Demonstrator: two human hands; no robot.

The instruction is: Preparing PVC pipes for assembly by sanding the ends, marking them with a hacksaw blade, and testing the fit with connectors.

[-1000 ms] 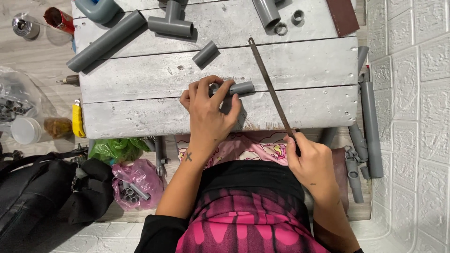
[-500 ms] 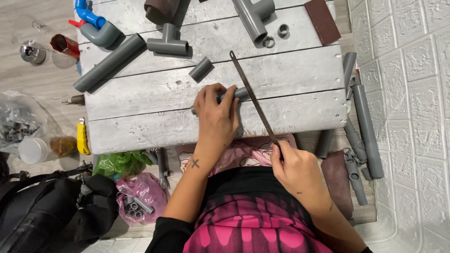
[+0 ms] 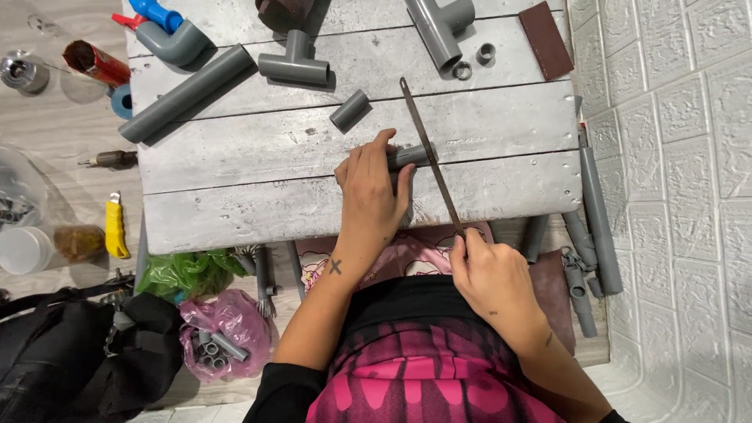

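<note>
My left hand presses down on a short grey plastic pipe piece that lies on the grey-painted wooden plank counter, near its front edge; my fingers wrap over the pipe and only its right end shows. My right hand is closed around the near end of a thin dark metal saw blade, just off the counter's front edge. The blade runs away from me at a slant and crosses the pipe piece right at its exposed end, touching it.

Beyond the pipe piece lies a small grey pipe stub, and farther back a grey plastic tee fitting. To the left of that fitting a long grey pipe lies at a slant. At the counter's far right corner sits a brown sanding block, with two small grey rings beside it. On the floor left of the counter lies a yellow utility knife.
</note>
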